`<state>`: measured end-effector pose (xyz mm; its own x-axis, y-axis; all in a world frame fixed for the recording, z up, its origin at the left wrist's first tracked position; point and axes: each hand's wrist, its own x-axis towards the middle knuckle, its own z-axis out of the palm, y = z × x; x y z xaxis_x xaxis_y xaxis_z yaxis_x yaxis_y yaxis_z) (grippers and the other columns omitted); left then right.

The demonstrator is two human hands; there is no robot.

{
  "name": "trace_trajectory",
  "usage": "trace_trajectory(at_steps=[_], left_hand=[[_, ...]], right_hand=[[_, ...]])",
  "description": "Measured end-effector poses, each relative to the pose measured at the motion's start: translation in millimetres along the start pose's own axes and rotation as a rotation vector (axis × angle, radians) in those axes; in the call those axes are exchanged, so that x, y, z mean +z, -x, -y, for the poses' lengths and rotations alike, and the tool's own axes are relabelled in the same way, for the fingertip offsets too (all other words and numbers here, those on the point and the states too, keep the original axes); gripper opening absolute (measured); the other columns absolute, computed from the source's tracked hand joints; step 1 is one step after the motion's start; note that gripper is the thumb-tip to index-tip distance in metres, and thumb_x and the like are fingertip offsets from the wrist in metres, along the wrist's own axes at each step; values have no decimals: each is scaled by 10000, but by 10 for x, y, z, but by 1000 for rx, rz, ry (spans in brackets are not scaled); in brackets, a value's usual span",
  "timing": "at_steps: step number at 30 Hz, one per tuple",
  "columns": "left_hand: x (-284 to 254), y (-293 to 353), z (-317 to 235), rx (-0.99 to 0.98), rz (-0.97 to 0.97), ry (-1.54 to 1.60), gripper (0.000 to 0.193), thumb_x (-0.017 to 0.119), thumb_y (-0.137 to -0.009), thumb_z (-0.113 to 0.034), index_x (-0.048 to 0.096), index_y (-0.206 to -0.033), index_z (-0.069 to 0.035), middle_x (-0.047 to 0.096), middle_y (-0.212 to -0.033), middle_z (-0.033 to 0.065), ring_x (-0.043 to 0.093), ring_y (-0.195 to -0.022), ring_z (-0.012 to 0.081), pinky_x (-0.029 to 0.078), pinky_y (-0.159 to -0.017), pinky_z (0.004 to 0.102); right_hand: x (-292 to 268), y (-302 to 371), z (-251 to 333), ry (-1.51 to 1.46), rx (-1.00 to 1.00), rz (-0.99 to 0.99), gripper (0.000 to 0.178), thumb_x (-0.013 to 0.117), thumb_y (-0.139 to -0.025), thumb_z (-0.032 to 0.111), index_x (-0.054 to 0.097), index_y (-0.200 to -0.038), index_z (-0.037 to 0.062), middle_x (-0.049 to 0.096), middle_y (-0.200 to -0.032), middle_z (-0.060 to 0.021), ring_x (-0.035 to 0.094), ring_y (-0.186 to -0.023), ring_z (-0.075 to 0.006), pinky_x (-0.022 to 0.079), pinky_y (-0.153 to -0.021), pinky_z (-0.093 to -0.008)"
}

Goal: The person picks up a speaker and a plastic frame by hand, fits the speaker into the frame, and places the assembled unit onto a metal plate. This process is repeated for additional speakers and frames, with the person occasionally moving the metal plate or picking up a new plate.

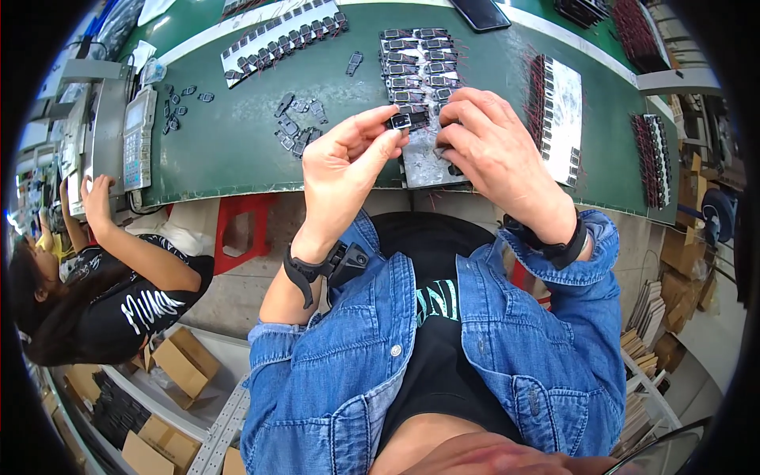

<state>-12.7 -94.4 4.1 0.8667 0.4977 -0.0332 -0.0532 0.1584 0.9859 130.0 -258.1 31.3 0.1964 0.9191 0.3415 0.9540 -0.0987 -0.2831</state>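
Observation:
My left hand (348, 154) pinches a small black device (400, 121) with a rectangular, screen-like face between thumb and fingertips. It is held over the near part of a pale metal tray (431, 170). Two columns of similar black devices (404, 70) with thin red wires fill the tray's far part. Just right of the held piece, my right hand (495, 138) is closed, its fingers curled low over the tray. Whatever lies between those fingertips is too small and too covered to name.
Loose black parts (297, 127) lie left of my hands on the green table (237, 162). More loaded trays stand far left (281, 39) and right, one a white tray (564, 103) with red wires. A dark phone-like slab (480, 14) rests beyond. At left, another person (119, 277) works beside a machine (103, 119).

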Motion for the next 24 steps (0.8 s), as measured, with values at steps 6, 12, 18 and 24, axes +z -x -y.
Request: trace_trajectory(at_steps=[6, 12, 18, 24], left_hand=[[-8, 12, 9, -12, -21, 9, 307, 644, -937, -2, 637, -1242, 39, 724, -1020, 102, 699, -923, 136, 573, -806, 248], [-31, 24, 12, -27, -22, 12, 308, 636, -940, 3, 632, -1245, 42, 725, -1020, 103, 698, -924, 135, 572, -805, 248], [-74, 55, 31, -29, -27, 18, 307, 632, -941, 7, 629, -1247, 43, 726, -1019, 106, 698, -932, 137, 569, -794, 246], [-86, 99, 48, -25, -40, 36, 308, 632, -943, 6, 626, -1248, 46, 725, -1032, 110, 699, -938, 139, 569, -789, 247]], right_hand=[[18, -4, -79, -80, -30, 24, 210, 732, -748, 36, 619, -925, 26, 598, -1098, -90, 524, -1211, -320, 423, -1031, -453], [-53, -39, -48, -96, -33, 2, 199, 734, -747, 39, 614, -905, 27, 601, -1124, -93, 519, -1227, -317, 419, -1050, -452], [-25, -58, -32, 15, -123, 84, 214, 739, -738, 44, 613, -910, 28, 605, -1122, -85, 514, -1246, -299, 404, -1091, -461], [-58, -119, -27, -34, -135, 102, 237, 741, -735, 44, 615, -936, 26, 625, -1079, -81, 533, -1224, -299, 401, -1095, -476]])
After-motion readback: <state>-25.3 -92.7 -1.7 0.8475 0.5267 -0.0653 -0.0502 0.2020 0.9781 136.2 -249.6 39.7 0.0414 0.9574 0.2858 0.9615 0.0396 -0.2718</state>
